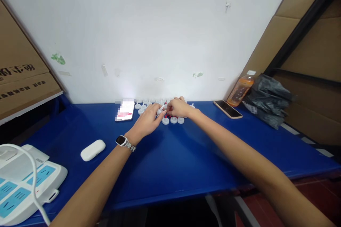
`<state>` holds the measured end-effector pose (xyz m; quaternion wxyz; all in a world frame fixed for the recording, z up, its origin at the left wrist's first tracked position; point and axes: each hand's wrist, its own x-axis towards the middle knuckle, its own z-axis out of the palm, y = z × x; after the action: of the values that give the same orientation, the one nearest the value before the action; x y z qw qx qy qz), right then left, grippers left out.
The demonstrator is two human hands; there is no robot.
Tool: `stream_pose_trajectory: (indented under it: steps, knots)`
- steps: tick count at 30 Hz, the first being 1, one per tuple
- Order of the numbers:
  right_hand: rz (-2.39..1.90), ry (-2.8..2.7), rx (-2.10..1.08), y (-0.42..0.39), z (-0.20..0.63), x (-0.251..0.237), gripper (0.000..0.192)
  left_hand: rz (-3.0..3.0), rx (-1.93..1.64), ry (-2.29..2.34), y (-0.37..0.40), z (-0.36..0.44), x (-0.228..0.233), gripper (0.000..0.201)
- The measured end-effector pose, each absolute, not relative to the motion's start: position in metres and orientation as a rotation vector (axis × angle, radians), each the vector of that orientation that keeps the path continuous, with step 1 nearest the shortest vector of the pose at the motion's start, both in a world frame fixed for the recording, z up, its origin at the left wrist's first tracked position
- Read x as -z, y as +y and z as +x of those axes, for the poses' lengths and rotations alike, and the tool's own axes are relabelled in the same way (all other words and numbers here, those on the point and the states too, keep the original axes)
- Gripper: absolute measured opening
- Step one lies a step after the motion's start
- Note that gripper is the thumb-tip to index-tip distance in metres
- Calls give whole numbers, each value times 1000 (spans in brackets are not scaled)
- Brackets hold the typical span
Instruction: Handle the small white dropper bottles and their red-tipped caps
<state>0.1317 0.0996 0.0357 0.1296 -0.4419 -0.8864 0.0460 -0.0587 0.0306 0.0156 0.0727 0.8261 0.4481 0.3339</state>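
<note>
Head view: left hand [147, 118] and right hand [179, 107] meet fingertip to fingertip, pinching a small white piece [161, 108] between them. White caps [173, 120] lie just under and behind both hands. Left of the left hand lies a phone [125, 110]; nearer the wrist, a white case [93, 150]. Right of the right hand lies a dark phone [227, 109], then a bottle [241, 89].

So I'm looking down at a blue table [170, 163] pushed up against a white wall. On it: a bunch of small white caps [173, 120] clustered near the back edge, a white phone [125, 110] left of them, a dark phone [228, 109] and an orange bottle [241, 90] off right, plus a white case [93, 150] and power strip [23, 184] at the near left.
</note>
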Motion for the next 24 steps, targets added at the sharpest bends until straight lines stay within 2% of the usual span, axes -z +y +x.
stream_pose_trajectory:
  steps: [2,5,9,14,24]
  knots:
    - [-1260,-2456,-246,97,136,-37,5,2479,-996,1344,31,-59,-15,32]
    - [-1166,-2197,-631,87,143,-37,7,2468,-971,1328,30,-59,-15,32]
    - [-975,-1772,-1040,67,148,-30,23,2469,-942,1287,27,-57,-16,32]
    - [-894,-1463,-1168,46,145,-21,38,2505,-866,1260,21,-51,-17,34]
    - [-859,-1519,-1169,34,142,-19,39,2594,-810,1171,10,-43,-19,33]
